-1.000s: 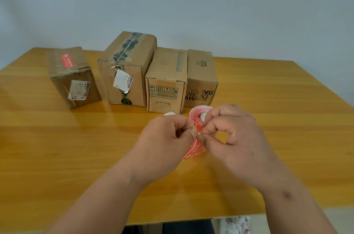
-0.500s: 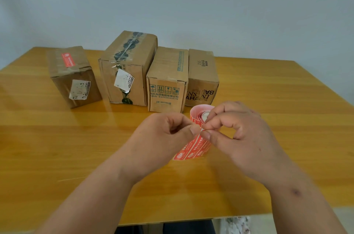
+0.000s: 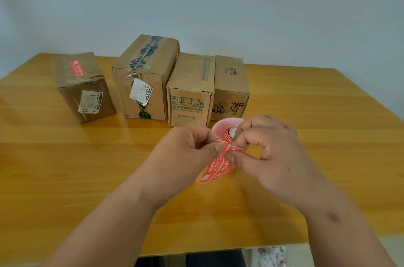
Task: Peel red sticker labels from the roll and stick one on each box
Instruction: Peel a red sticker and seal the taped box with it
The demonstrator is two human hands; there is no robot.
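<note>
Four cardboard boxes stand in a row toward the back of the wooden surface (image 3: 54, 168). Furthest left, set a little apart and turned at an angle, is the small box (image 3: 84, 87), the only one carrying a red sticker (image 3: 77, 68) on its top, plus a white shipping label on its front. Next comes the tall box (image 3: 146, 78) with dark printed tape and its own white label, then the middle box (image 3: 190, 89) with blue printing, touching the INS BAHA box (image 3: 230, 85) on the right.

In front of those last two, one roll of labels (image 3: 225, 130) is held just above the surface. The left hand (image 3: 188, 153) pinches a red label strip (image 3: 215, 168) between thumb and forefinger; the right hand (image 3: 269, 153) grips the roll and strip, fingers curled round it.

Compared with a second ago, the strip hangs out longer below the hands, its lower end now showing further left. The boxes have not moved.
</note>
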